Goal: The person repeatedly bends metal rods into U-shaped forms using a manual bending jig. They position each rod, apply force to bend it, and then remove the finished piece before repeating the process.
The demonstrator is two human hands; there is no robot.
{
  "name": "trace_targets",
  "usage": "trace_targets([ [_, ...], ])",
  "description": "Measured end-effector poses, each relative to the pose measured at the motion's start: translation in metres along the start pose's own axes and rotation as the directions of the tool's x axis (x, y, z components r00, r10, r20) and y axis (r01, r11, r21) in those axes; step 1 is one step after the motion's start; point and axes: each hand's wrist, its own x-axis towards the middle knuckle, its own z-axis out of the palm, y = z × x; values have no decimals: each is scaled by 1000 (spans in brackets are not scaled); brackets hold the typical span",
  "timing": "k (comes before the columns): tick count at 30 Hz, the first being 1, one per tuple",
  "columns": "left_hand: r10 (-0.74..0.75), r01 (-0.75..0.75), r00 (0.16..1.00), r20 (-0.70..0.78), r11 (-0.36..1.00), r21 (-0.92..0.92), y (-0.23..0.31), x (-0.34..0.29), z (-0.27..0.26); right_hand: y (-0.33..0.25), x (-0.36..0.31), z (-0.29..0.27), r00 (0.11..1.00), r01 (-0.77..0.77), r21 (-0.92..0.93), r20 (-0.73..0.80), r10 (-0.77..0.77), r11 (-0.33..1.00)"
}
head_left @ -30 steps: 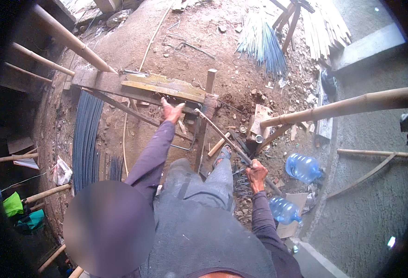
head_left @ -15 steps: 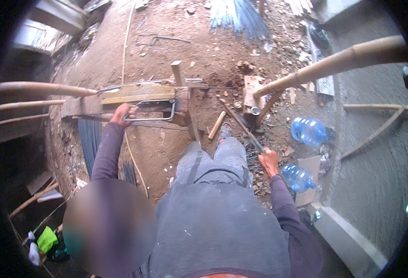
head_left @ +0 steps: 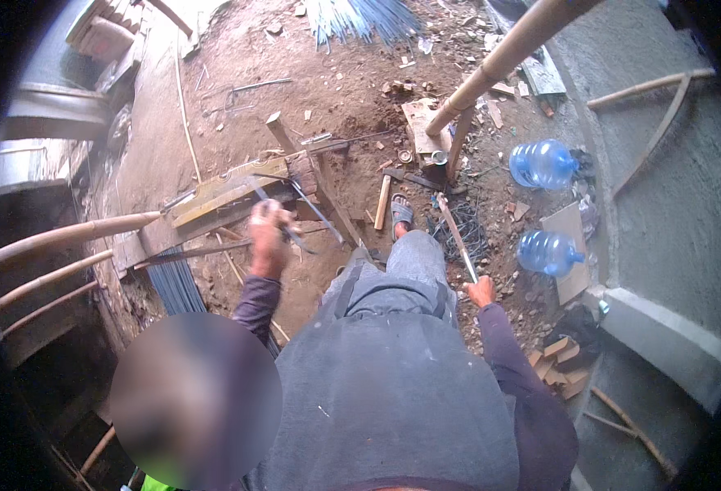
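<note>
My left hand [head_left: 269,237], smeared by motion, is closed round a hacksaw [head_left: 318,214]. The saw's thin metal frame and blade slant down to the right, in front of a rough wooden beam [head_left: 229,196] with a yellowish board on it. Lower right, my right hand [head_left: 481,291] grips the near end of a long, thin stick [head_left: 456,233]. Its far end points toward my foot and the wooden block, and I cannot tell what it is made of. Between the beam and my foot, a hammer [head_left: 383,202] with a wooden handle lies on the dirt.
Bamboo poles [head_left: 507,69] slant in from the upper right and the left. Two blue water bottles [head_left: 543,164] lie by the plastered wall on the right. Tangled wire [head_left: 458,233] sits near my sandalled foot [head_left: 402,214]. Thin rods [head_left: 360,20] lie bundled at the far end.
My left hand has lifted the hacksaw away from the beam, toward me and to the right, tilting it. My right hand has drawn the stick nearer and turned it steeper. The view has shifted.
</note>
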Motion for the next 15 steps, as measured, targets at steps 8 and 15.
trace_targets([
  [8,275,-433,897,347,706,560,-45,-53,103,77,-75,160,960,-278,422,98,262,863],
  [15,-51,-167,759,649,948,270,-112,-113,187,113,-169,226,962,-249,754,119,246,608],
])
